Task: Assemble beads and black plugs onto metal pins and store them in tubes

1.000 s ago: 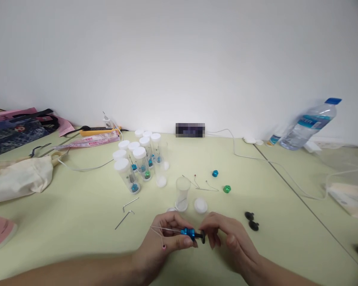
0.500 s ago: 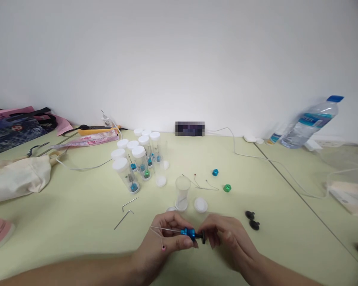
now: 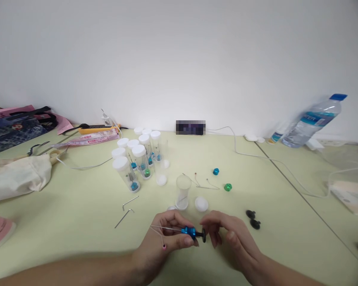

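Observation:
Between the thumb and fingers of my left hand (image 3: 164, 240) is a small blue metal fitting (image 3: 188, 232). A thin wire runs out of its left end, with a pink-tipped strand (image 3: 164, 247) hanging over my palm. A black knob with a round flange (image 3: 203, 235) sticks out of its right end. My right hand (image 3: 231, 236) is just right of this knob, fingers curved and thumb apart, holding nothing I can see. Beyond the hands stand an uncapped clear tube (image 3: 183, 192) and a white cap (image 3: 201, 204). Two black knobs (image 3: 253, 219) lie to the right.
Capped clear tubes (image 3: 127, 174) stand in a cluster at left, with two hex keys (image 3: 127, 213) before them. A blue nut (image 3: 216, 171), a green nut (image 3: 228, 187) and thin wires (image 3: 203, 186) lie ahead. A water bottle (image 3: 313, 121) leans at the far right.
My right hand's fingers have opened slightly and come off the black knob, whose round flange now shows more fully. My left hand keeps its hold on the blue fitting.

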`<state>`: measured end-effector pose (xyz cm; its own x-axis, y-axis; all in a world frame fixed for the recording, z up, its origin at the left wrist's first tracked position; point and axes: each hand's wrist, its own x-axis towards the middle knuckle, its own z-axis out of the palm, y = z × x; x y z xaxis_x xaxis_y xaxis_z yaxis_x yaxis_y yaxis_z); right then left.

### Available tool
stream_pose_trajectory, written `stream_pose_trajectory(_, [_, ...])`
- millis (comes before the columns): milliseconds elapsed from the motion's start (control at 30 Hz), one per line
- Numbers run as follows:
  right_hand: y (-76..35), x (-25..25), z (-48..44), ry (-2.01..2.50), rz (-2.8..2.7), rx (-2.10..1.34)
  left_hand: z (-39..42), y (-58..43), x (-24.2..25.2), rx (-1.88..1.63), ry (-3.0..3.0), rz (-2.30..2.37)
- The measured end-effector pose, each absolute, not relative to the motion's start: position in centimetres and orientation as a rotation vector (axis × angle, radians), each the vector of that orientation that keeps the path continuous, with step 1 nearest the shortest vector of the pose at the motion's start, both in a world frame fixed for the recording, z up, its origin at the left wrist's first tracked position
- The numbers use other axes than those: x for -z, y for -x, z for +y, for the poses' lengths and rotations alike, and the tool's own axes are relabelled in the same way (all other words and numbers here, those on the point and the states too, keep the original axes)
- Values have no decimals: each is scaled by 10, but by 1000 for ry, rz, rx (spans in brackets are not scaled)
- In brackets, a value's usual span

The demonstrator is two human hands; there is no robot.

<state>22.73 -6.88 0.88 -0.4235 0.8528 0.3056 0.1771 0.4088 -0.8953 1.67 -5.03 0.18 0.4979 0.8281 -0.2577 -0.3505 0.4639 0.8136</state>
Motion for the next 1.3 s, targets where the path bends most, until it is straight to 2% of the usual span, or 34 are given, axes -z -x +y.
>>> stream_pose_trajectory(1300, [-227, -6, -68, 889, -1864, -1026, -50, -18, -3, -824, -750, 659])
